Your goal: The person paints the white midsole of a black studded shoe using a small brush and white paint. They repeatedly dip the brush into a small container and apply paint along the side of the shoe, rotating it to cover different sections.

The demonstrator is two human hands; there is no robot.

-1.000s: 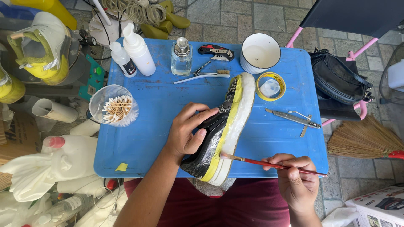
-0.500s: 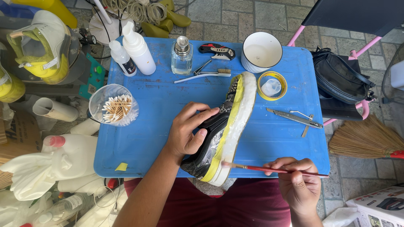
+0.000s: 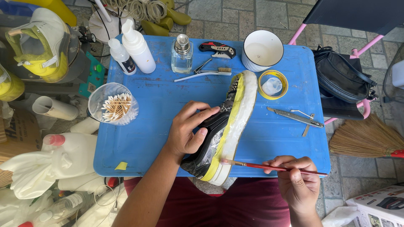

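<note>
The left hand point(image 3: 189, 132) clamps the black sneaker point(image 3: 223, 130) on the blue surface point(image 3: 160, 101), long axis running away; the right hand point(image 3: 296, 183) pinches a red paintbrush point(image 3: 273, 168), tip touching the sneaker's near sole

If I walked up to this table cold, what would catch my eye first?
Probably the black shoe with its yellow-taped white sole, lying mid-table on the bright blue table. The left hand steadies it while the right hand touches a thin red paintbrush to the sole near the front edge.
</note>
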